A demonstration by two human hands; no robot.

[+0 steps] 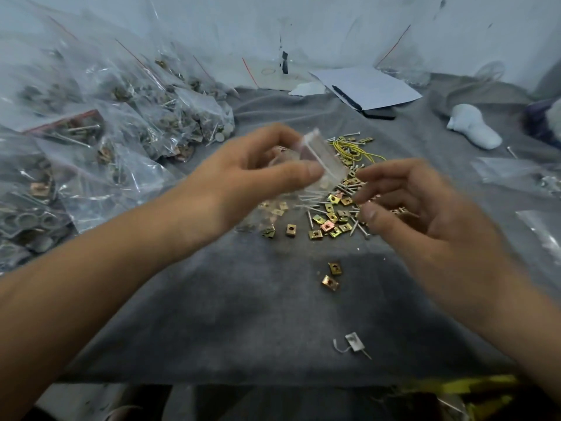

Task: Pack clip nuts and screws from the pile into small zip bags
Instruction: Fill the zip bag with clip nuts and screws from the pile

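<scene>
The left hand (258,168) pinches a small clear plastic zip bag (321,161) between thumb and fingers, holding it raised above the work, mouth tilted toward the right hand, presumably so that parts can be dropped in. The right hand (425,205), close beside the bag but apart from it, has its fingers loosely curled; whether they hold any hardware cannot be told through the blur. Directly beneath both lies the loose pile of brass-coloured square clip nuts and slim silver screws (334,208), within easy reach, with two stray clip nuts (332,275) nearer the person. The surface is a grey cloth-covered table (243,314). Filled clear bags of hardware (106,132) are heaped at the left; white paper sheets (370,85) lie at the back against a pale wall (334,25).
</scene>
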